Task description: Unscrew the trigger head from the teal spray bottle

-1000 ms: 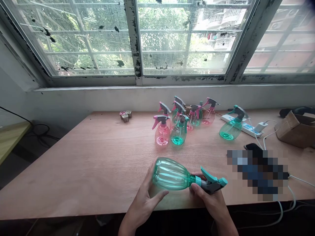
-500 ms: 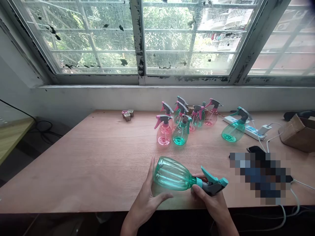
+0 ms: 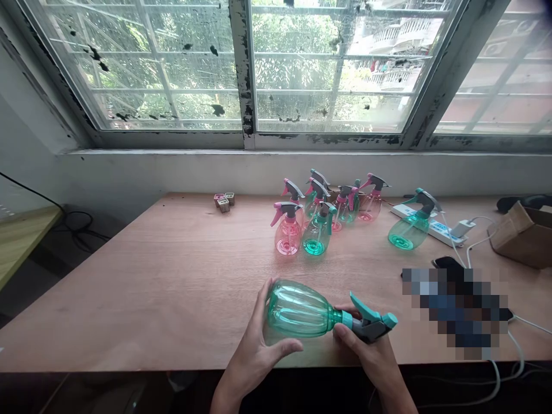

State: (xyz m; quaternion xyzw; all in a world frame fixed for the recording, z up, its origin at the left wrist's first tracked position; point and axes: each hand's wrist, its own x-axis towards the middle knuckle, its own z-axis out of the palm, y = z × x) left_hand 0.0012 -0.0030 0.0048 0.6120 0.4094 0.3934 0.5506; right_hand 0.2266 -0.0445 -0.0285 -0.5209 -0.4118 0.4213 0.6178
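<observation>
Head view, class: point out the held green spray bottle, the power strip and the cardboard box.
green spray bottle (image 3: 297,310), head view, ribbed body.
power strip (image 3: 436,229), head view, white top face.
cardboard box (image 3: 520,236), head view, near side wall.

Wooden table (image 3: 172,276) bears spray bottles (image 3: 314,224), power strip (image 3: 433,231), cardboard box (image 3: 520,237).

**Glossy plastic on matt wood**

The spray bottle (image 3: 297,307) you hold is clear green plastic, glossy and ribbed. Its trigger head (image 3: 371,323) is opaque plastic in teal and grey, and duller. The standing bottles (image 3: 288,234) show the same shiny see-through plastic, pink or green. Your table (image 3: 172,276) is bare wood, smooth and matt, with faint grain. The window frame (image 3: 244,69) carries flaking paint, the panes (image 3: 302,75) are grimy glass, and the box (image 3: 524,234) is matt brown cardboard.
</observation>
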